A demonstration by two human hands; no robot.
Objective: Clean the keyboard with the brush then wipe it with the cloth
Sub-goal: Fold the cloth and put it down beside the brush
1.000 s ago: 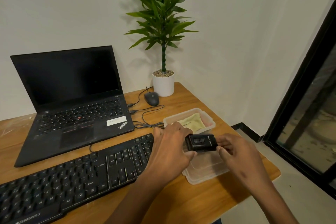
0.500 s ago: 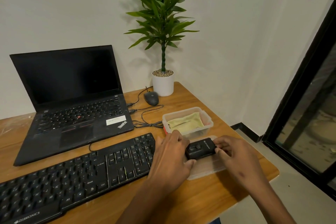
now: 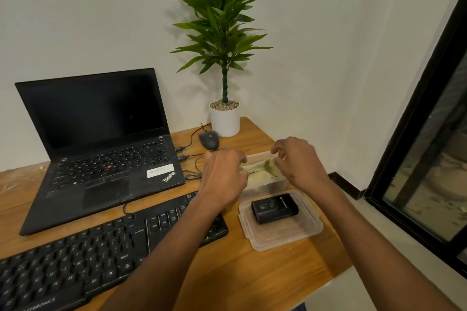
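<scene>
Nearest, at left: black plastic keyboard (image 3: 106, 257), flat, wide, matte keys w/ white legends, lying diagonally on the wooden desk (image 3: 252, 283), warm brown, visible grain. Its near-left edge reads "ZEBRONICS", partly cut off. Both forearms cross over its right end.

Near right: clear plastic lid (image 3: 280, 225), shallow, rounded rectangle, lying flat on the desk just right of the keyboard. On it sits a small black boxy case (image 3: 275, 208), rounded corners, two oval marks on top + a small white logo too small to read. No bristles show, so can't tell if it's the brush.

Just beyond the lid: clear plastic container (image 3: 265, 184), rectangular, holding a pale yellow-green cloth (image 3: 260, 170), soft and rumpled. Left hand (image 3: 223, 174) is at the container's left rim, fingers curled down toward the cloth; whether it actually grips is hidden, can't tell. Right hand (image 3: 298, 159) hovers over the right side, fingers loosely curled, thumb + index near each other; can't tell if it pinches the cloth edge.

Further left: open black laptop (image 3: 101, 149), dark screen, "ThinkPad" on the palm rest, white sticker w/ unreadable print, red pointing nub. Cables plug into its right side.

Far: dark grey mouse (image 3: 209, 140) w/ small round logo, then a white cylindrical pot (image 3: 225, 121) topped w/ pebbles, holding a tall green leafy plant (image 3: 222, 12) against the white wall.
</scene>
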